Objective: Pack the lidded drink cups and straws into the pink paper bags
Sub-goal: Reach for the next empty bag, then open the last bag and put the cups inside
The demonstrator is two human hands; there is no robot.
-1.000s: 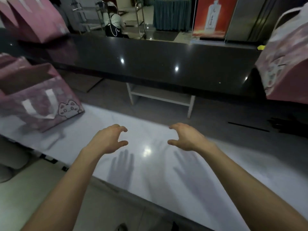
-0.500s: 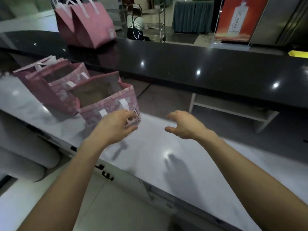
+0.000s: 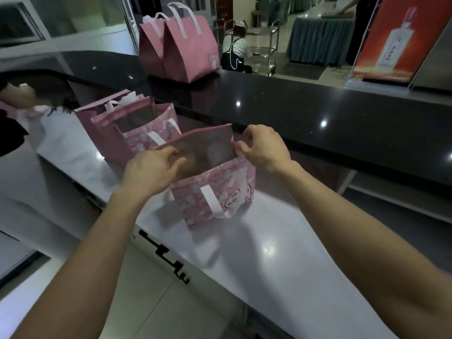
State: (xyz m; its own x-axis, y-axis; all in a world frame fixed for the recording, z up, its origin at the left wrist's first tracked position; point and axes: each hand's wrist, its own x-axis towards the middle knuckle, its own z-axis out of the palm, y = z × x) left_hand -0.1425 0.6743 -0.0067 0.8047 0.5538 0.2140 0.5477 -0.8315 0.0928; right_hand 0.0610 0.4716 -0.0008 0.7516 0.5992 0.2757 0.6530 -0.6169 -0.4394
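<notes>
A pink paper bag (image 3: 215,189) with a cartoon print and white handles stands open on the white counter (image 3: 274,255). My left hand (image 3: 151,171) pinches its left rim. My right hand (image 3: 263,146) pinches its right rim. The bag's mouth is spread between them and its brown inside shows. No cups or straws are in view. Two more open pink bags (image 3: 127,128) stand just behind it to the left.
A raised black counter (image 3: 293,113) runs behind, carrying two closed pink bags (image 3: 181,47) and an orange sign (image 3: 391,40). Another person's arm (image 3: 14,94) reaches in at the far left. A person crouches in the background (image 3: 234,50).
The view swung left, bringing the pink bags to the middle. Both hands, which hovered open over the bare counter, have moved forward and taken hold of the nearest bag's rim.
</notes>
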